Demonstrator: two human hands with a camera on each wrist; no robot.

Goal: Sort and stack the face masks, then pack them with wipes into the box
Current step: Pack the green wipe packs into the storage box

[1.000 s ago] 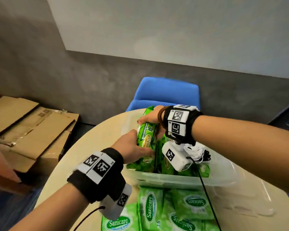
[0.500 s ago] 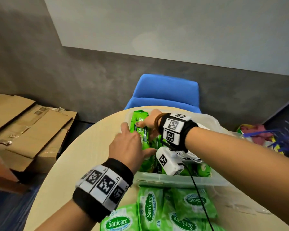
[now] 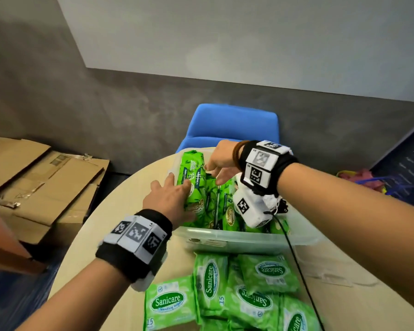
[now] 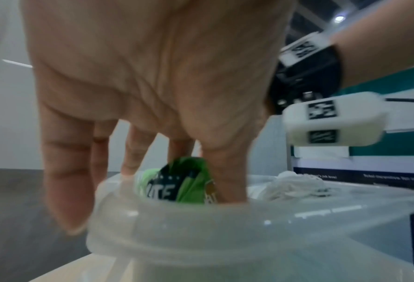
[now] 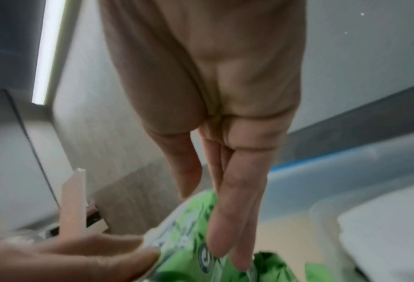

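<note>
A clear plastic box (image 3: 237, 238) stands on the round beige table (image 3: 101, 225) and holds several green wipe packs on edge. The leftmost pack (image 3: 193, 177) leans at the box's left wall. My left hand (image 3: 170, 194) presses on its side with straight, spread fingers. In the left wrist view that hand (image 4: 176, 152) straddles the box rim (image 4: 225, 229), thumb inside beside the pack (image 4: 189, 183). My right hand (image 3: 218, 164) touches the pack's far end with straight fingers (image 5: 227, 219) on the green wrapper (image 5: 189, 257). No face masks are clearly seen.
Several loose Sanicare wipe packs (image 3: 225, 290) lie on the table in front of the box. A black cable (image 3: 294, 254) runs across them. A blue chair (image 3: 232, 125) stands behind the table. Flattened cardboard (image 3: 46, 182) lies at the left; bags (image 3: 368, 180) sit at the right.
The pack that both hands gripped upright above the box has gone down into the box's left side. Both hands have loosened from gripping to flat touching.
</note>
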